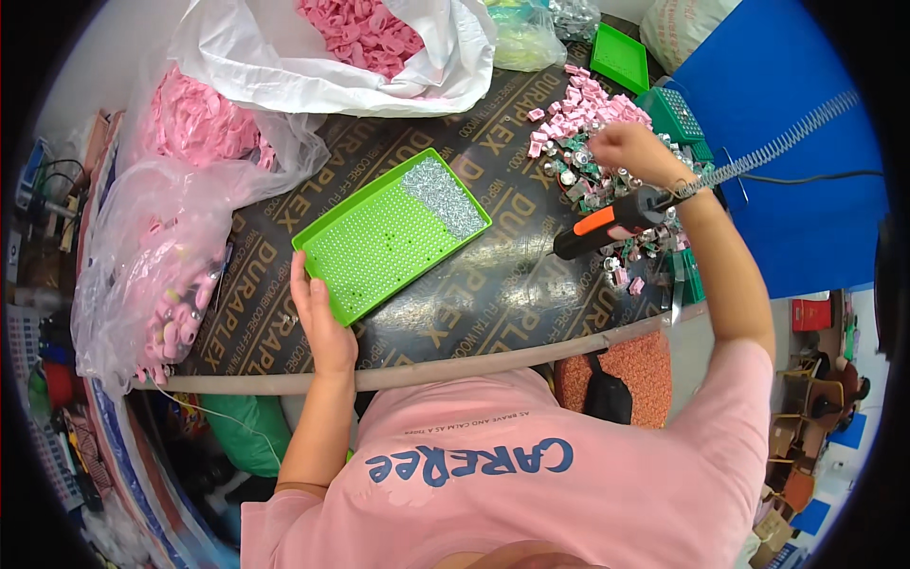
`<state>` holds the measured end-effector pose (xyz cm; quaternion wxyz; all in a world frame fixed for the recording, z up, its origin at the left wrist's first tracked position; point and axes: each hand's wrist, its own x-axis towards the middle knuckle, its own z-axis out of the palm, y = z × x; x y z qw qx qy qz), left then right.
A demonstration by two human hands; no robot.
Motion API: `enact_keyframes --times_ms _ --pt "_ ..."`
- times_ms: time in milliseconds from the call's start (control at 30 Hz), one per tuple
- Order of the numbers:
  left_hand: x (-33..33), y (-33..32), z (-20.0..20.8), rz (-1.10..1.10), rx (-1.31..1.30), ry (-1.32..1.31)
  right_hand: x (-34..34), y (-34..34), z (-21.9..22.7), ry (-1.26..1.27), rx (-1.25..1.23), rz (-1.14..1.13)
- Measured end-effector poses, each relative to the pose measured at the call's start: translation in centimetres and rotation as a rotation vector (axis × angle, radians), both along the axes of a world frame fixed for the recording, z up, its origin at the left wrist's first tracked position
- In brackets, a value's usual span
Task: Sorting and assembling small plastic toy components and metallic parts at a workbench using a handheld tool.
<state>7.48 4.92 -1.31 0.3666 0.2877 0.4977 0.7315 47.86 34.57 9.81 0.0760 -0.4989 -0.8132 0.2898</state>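
My left hand grips the near left corner of a bright green tray. The tray's floor is dotted with rows of small holes. Small silver screws are heaped at its far right end. Over a pile of small pink plastic parts and metal-and-green pieces, my right hand is closed with its fingers curled. Whatever those fingers hold, if anything, is hidden. A black and orange electric screwdriver hangs from a coiled spring beside my right wrist.
A white sack of pink parts stands at the back, with clear bags of pink pieces on the left. Another green tray and a dark green holed box lie far right. A blue panel borders the right side.
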Motion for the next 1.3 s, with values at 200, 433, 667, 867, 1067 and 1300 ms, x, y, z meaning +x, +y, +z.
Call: enact_keyframes --times_ms 200,433,667,867,1067,1300 --pt "0.0 0.2 0.2 -0.029 -0.026 0.046 -9.2 9.9 -7.7 -0.063 0.476 0.211" --pt "-2.0 -0.9 0.3 -0.066 -0.084 0.212 -11.9 12.0 -10.2 -0.141 0.425 0.422" --pt "-4.0 -1.8 0.1 -0.121 -0.148 0.279 -12.2 12.3 -7.8 -0.245 0.281 0.422" --pt "-6.9 -2.4 -1.7 0.014 -0.222 0.393 -10.4 16.8 4.6 0.371 -0.215 0.249" --pt "-6.4 -3.1 -1.5 0.034 -0.21 0.408 -18.4 29.6 7.9 0.582 0.827 -0.437" --pt "-6.7 -2.9 -2.2 0.025 -0.182 0.342 -20.6 37.2 4.3 0.205 0.816 -0.433"
